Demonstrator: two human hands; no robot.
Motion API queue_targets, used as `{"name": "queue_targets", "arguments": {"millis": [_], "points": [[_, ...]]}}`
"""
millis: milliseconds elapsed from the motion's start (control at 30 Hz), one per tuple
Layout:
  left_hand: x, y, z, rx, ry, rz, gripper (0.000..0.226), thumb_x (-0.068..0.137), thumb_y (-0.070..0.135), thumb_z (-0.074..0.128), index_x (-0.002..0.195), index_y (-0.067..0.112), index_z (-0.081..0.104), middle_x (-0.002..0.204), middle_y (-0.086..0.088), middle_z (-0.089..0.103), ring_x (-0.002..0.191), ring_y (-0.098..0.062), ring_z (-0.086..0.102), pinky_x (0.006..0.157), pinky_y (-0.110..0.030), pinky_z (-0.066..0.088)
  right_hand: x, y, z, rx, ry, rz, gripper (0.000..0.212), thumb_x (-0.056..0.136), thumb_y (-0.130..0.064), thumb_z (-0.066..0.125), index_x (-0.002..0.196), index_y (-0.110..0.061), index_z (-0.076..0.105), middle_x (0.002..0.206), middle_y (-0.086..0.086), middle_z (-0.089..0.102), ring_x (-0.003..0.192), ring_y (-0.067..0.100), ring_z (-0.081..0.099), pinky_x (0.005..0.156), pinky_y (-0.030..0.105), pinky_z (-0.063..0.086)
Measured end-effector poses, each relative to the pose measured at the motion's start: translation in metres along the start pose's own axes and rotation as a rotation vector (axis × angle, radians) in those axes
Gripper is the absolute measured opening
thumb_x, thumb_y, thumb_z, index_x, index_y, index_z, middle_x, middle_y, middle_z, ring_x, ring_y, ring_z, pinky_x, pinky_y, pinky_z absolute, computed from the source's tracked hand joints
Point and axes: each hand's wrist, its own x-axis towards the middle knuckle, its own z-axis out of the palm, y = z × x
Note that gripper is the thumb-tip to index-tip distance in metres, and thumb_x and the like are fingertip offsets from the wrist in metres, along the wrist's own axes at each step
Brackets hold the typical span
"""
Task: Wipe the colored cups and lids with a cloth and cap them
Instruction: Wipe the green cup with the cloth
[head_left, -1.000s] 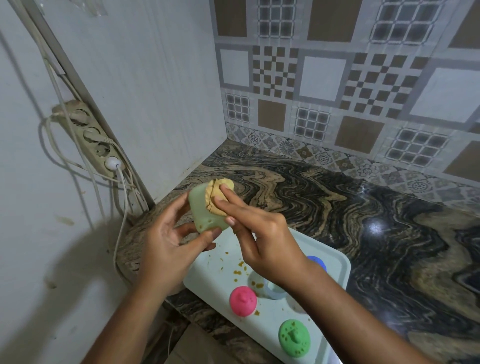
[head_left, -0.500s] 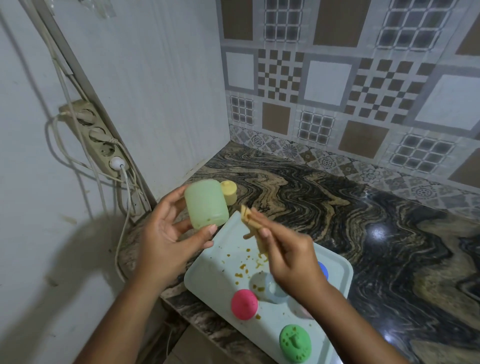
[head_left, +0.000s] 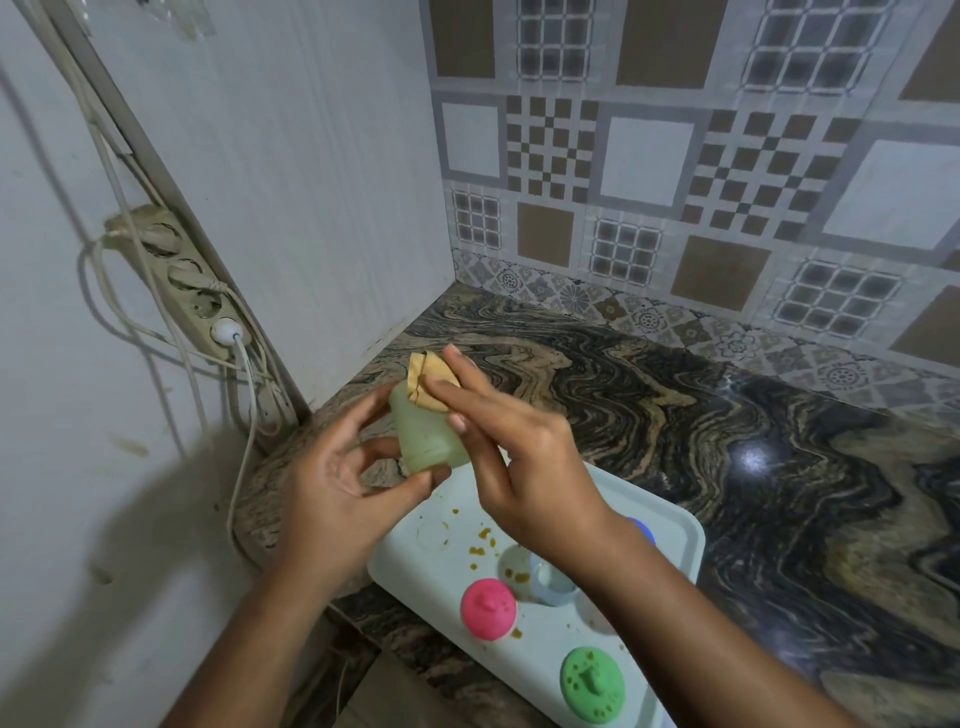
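My left hand (head_left: 337, 483) grips a pale green cup (head_left: 428, 436) above the counter's left corner, thumb and fingers curled round its sides. My right hand (head_left: 514, 452) pinches a folded tan cloth (head_left: 428, 382) and holds it against the cup's upper end. Below, a light blue tray (head_left: 415, 566) carries a pink lid (head_left: 489, 609), a green lid (head_left: 592, 683) with brown specks, and a pale blue cup (head_left: 553, 584) partly behind my right forearm. A blue lid (head_left: 641, 530) peeks out past my wrist.
Brown crumbs (head_left: 480, 545) are scattered on the tray. The marble-patterned counter (head_left: 727, 441) runs to the tiled wall at the back. A power strip (head_left: 187, 286) with a plugged cable hangs on the left wall. The tray lies at the counter's front edge.
My right hand, which had drawn the cloth away toward the tray, has brought it back up against the green cup. The cup has tilted in my left hand.
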Motion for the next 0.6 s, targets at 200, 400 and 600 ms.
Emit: {"name": "queue_targets", "arguments": {"millis": [200,400,600], "points": [[0.006,0.006,-0.003,0.038,0.070,0.051,0.086,0.053,0.017,0.092,0.132,0.023,0.059,0.125,0.011,0.070,0.099,-0.019,0.073,0.078,-0.039,0.063,-0.026,0.002,0.009,-0.017,0.022,-0.085,0.032,0.104,-0.004,0.048,0.132,0.008,0.061,0.146,0.028,0.052,0.141,0.035,0.048,0.104,0.049,0.052],[0.010,0.009,-0.004,0.051,0.093,0.064,0.083,0.060,0.023,0.096,0.134,0.026,0.058,0.135,0.011,0.065,0.100,-0.017,0.072,0.085,-0.046,0.061,-0.048,0.011,0.003,-0.040,0.041,-0.086,0.031,0.102,-0.001,0.050,0.129,0.005,0.065,0.141,0.021,0.059,0.133,0.027,0.059,0.097,0.031,0.058],[0.017,0.015,-0.009,0.055,0.058,0.096,0.075,0.061,0.012,0.091,0.125,0.035,0.059,0.135,0.010,0.063,0.110,-0.025,0.070,0.082,-0.065,0.057,-0.054,0.024,-0.006,0.024,0.135,0.157,0.030,0.103,-0.006,0.054,0.129,-0.004,0.068,0.138,0.008,0.065,0.134,0.013,0.057,0.102,0.026,0.054]]}}
